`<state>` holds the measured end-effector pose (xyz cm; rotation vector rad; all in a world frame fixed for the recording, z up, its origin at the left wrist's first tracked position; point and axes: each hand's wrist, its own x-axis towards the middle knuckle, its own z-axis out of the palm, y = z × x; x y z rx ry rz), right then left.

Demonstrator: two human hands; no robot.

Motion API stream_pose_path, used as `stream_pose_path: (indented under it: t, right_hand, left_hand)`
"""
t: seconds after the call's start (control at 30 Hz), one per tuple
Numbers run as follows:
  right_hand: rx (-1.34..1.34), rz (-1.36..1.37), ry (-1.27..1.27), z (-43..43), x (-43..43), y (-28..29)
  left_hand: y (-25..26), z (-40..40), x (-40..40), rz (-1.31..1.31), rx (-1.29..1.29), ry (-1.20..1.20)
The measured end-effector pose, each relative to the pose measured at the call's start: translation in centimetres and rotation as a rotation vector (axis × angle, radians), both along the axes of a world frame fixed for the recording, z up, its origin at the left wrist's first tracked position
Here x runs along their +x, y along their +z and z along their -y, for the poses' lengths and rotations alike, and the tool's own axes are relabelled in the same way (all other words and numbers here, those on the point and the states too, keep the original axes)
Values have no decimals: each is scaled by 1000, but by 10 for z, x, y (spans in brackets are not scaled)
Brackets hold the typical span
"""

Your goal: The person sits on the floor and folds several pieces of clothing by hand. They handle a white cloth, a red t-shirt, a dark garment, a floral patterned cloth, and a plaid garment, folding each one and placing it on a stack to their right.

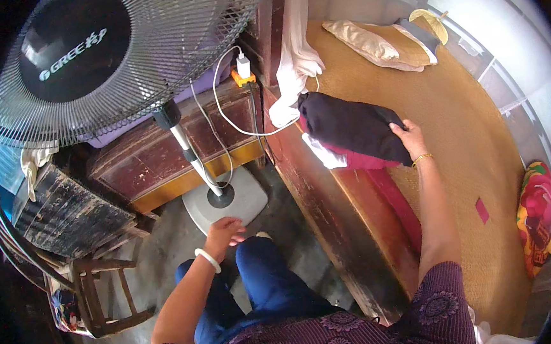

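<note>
My right hand [408, 138], with a thin yellow bangle at the wrist, grips the right end of a black cloth [353, 126]. Under the black cloth lie a dark red cloth [368, 161] and a white cloth [324, 153], at the near edge of a bed covered by a woven mat [459, 125]. A long dark red strip of fabric [395, 202] runs along the bed's edge beneath my right forearm. My left hand [227, 234], with a white bangle at the wrist, hangs above my knees, near the base of a standing fan [246, 193]. It holds nothing, and its fingers are loosely curled apart.
The fan's head [104, 54] fills the upper left, before a worn wooden cabinet [178, 150]. A white charger [243, 66] sits in an orange socket, its cable reaching the bed. A wooden chair [90, 300] stands left. Pillows [381, 44], a hand fan and a floral bundle [539, 216] lie on the bed.
</note>
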<state>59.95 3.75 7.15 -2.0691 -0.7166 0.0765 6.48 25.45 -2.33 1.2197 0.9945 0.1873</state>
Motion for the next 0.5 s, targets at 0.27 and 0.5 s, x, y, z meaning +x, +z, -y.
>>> stream_pose_path:
  t: [0.27,0.5]
  right_hand:
    - [-195,637,-402,-16,-31,11]
    - [286,734,298,-96,-245,70]
  left_hand:
    - [-80,6,-81,-120,80,23]
    - [-90,14,-108,-170,486,19]
